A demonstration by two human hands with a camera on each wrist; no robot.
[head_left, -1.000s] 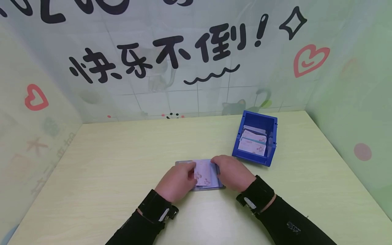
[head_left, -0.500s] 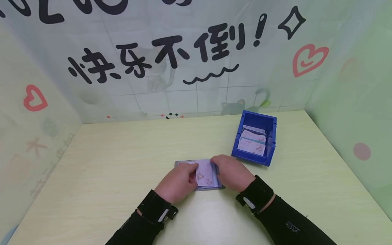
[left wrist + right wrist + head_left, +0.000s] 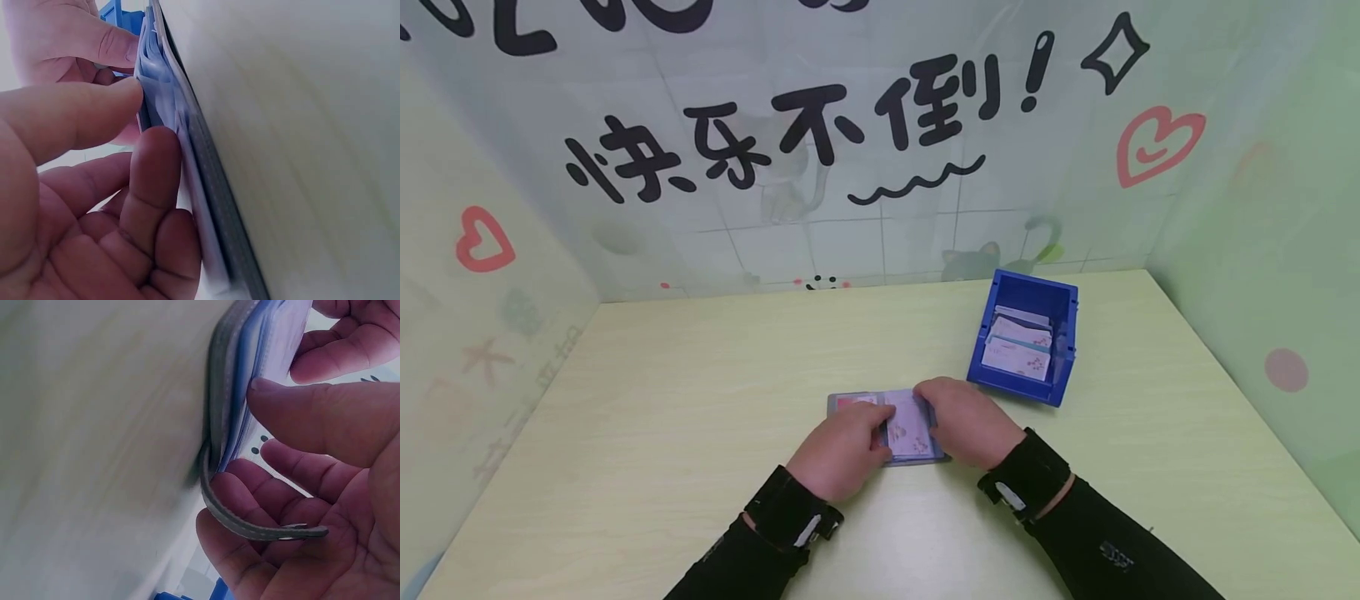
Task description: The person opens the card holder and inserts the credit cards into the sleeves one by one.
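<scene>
Looks like the slotting step tbh: card (image 3: 910,431) sits over the open card holder (image 3: 220,394) between both hands, left hand (image 3: 840,450) pinching its edge, right hand (image 3: 973,423) pinching the holder's, so next probably needs a gentle push right-hand-ward.

Grey wallet (image 3: 225,387), grey strap (image 3: 250,532), violet-blue pages (image 3: 156,97), and there's a pale pink card (image 3: 910,425) dotted with reddish print! Blue box (image 3: 1033,293) at the wallet's two o'clock, pale pink printed cards (image 3: 1017,358) inside; grain streaks the cream table (image 3: 700,417); black lettering (image 3: 823,137) around twelve, red hearts (image 3: 488,264) at ten and half past one; sleeves (image 3: 1120,542) black.
</scene>
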